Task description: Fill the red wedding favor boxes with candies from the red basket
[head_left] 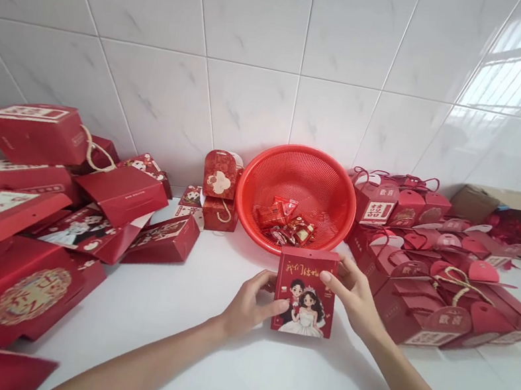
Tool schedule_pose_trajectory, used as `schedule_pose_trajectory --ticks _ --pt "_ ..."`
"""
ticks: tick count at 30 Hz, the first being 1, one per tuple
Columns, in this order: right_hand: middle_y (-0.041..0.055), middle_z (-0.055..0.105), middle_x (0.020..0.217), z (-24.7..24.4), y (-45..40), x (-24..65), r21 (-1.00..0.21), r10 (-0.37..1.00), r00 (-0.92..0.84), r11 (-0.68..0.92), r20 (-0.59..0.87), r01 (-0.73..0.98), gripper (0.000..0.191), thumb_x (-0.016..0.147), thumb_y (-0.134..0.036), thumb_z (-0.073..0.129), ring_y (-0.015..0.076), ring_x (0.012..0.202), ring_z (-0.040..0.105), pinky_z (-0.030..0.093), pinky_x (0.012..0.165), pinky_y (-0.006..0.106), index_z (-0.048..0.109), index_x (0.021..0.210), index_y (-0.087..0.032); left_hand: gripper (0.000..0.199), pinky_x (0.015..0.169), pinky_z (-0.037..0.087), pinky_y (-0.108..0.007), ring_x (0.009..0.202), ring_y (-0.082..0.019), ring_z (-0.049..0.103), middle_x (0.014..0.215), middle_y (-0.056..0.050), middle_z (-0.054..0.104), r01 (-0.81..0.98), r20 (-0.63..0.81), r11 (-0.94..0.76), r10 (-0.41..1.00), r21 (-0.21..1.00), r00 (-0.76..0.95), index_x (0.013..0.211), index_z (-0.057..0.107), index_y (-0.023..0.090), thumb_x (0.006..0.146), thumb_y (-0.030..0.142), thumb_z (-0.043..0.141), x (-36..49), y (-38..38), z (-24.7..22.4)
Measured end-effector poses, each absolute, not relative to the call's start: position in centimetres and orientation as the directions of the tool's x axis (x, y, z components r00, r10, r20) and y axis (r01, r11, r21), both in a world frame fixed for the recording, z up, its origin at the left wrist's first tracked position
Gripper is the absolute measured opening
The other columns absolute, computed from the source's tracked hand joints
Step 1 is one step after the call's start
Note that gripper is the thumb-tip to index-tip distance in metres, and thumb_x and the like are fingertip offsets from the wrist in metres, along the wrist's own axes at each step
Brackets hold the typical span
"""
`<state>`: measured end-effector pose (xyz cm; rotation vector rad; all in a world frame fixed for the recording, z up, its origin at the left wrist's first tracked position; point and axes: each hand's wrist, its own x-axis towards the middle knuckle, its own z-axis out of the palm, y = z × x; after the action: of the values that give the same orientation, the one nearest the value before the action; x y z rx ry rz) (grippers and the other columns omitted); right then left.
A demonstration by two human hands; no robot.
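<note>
The left hand (248, 304) and right hand (357, 298) grip a box (308, 284) before the basket (303, 165), seemingly steadying it; the next move likely calls for light, even pressure.

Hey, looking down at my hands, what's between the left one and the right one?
In the head view, a red box with a cartoon couple lies between your left hand and right hand, both thumbs on its front.

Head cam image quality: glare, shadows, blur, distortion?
All head view: bright window reflection on the wall tiles, upper right; soft, faint shadow below the held red box; left hand and right hand fairly crisp, no obvious motion blur; wide-angle stretch, tile lines splaying outward; print on the candies too small to read.
</note>
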<state>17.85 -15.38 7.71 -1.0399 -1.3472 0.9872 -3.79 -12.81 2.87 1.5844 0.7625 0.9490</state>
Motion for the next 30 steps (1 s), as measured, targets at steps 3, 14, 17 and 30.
schedule_pose_trajectory --ticks 3,14,17,30 --pt "0.007 0.07 0.111 7.4 -15.6 17.4 -0.966 0.966 -0.048 0.255 0.254 0.029 0.043 0.081 -0.048 0.072 0.026 0.102 0.066 0.053 0.091 0.04 0.062 0.115 -0.024 0.047 0.093 0.049 -0.039 0.103 -0.026 0.065 0.114 -0.012 0.07 -0.02 0.185 -0.195 0.884 0.981 0.43 0.113 0.065 0.016 0.078 0.047 0.074 -3.9 -12.8 2.6" --pt "0.0073 0.072 0.114 6.8 -16.4 16.5 -0.974 0.966 -0.137 0.226 0.221 0.024 0.035 0.083 -0.045 0.07 0.0288 0.101 0.068 0.057 0.084 0.043 0.066 0.111 -0.025 0.045 0.092 0.051 -0.036 0.103 -0.025 0.066 0.113 -0.008 0.071 -0.269 0.19 -0.095 0.916 0.958 0.352 0.112 0.063 0.018 0.085 0.053 0.063 -4.3 -12.3 4.4" --pt "0.0071 0.072 0.113 6.6 -16.6 16.3 -0.975 0.964 -0.155 0.222 0.215 0.029 0.036 0.082 -0.047 0.071 0.0302 0.103 0.068 0.057 0.085 0.044 0.066 0.111 -0.026 0.038 0.087 0.052 -0.034 0.095 -0.024 0.068 0.101 -0.006 0.074 -0.242 0.167 -0.091 0.934 0.966 0.315 0.102 0.066 0.017 0.086 0.051 0.063 -4.3 -12.5 5.5" --pt "0.0034 0.069 0.086 7.9 -17.0 17.1 -0.938 0.943 -0.018 0.334 0.333 0.098 0.029 0.088 -0.05 0.064 0.0192 0.076 0.064 0.053 0.069 0.029 0.066 0.094 -0.023 0.035 0.081 0.051 -0.032 0.087 -0.022 0.064 0.091 -0.007 0.071 0.005 0.236 -0.264 0.868 0.964 0.437 0.094 0.071 0.015 0.087 0.048 0.062 -4.2 -14.1 7.2"
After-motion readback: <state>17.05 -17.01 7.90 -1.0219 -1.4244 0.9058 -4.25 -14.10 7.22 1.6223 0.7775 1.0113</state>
